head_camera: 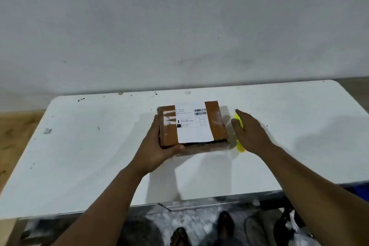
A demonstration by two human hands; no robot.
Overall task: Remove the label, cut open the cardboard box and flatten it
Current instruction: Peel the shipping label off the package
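Steadying the cardboard box (192,129) near the middle of the white table (79,156), I am gripping its near-left corner with my left hand (157,146), thumb along the front edge and fingers up the side. My right hand (247,132) is hovering spread and empty over the yellow cutter (239,136), which is lying just beside the box's right side. The white label (192,126) is sitting fully stuck across the top. I am judging that a one-cornered hold could let the box pivot, and glossy tape may tear the label.
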